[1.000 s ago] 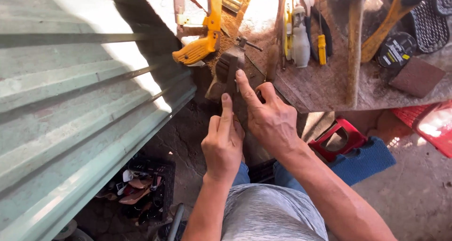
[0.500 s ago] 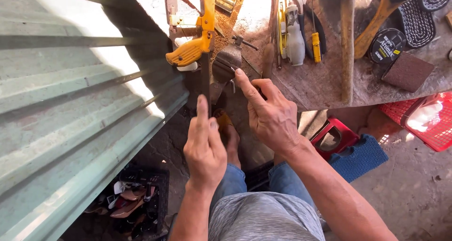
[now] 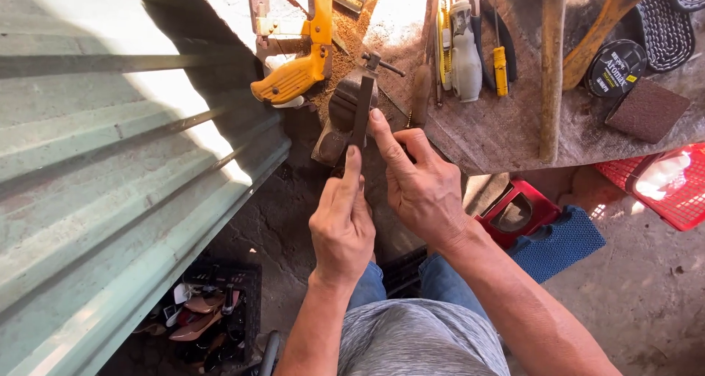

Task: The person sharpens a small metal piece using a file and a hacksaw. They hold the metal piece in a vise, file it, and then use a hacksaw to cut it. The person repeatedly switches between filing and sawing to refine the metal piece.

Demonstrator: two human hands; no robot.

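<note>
The left hand (image 3: 341,225) has shifted: a second ago its index finger lay beside the right hand (image 3: 422,192) just below the dark block (image 3: 345,115) at the workbench (image 3: 514,137) edge; half a second ago it sat lower, apart from the block. Now it is up again — fingertip reaching toward the block's lower end. The view has also tilted, showing more of the bench's near edge.

A worn wooden counter (image 3: 514,134) carries a white bottle (image 3: 465,53), a yellow-handled screwdriver (image 3: 500,67), a wooden hammer handle (image 3: 551,75), a round black tin (image 3: 615,67) and a brown sanding block (image 3: 648,110). Sawdust (image 3: 352,31) lies near a yellow-handled clamp (image 3: 294,75).
</note>
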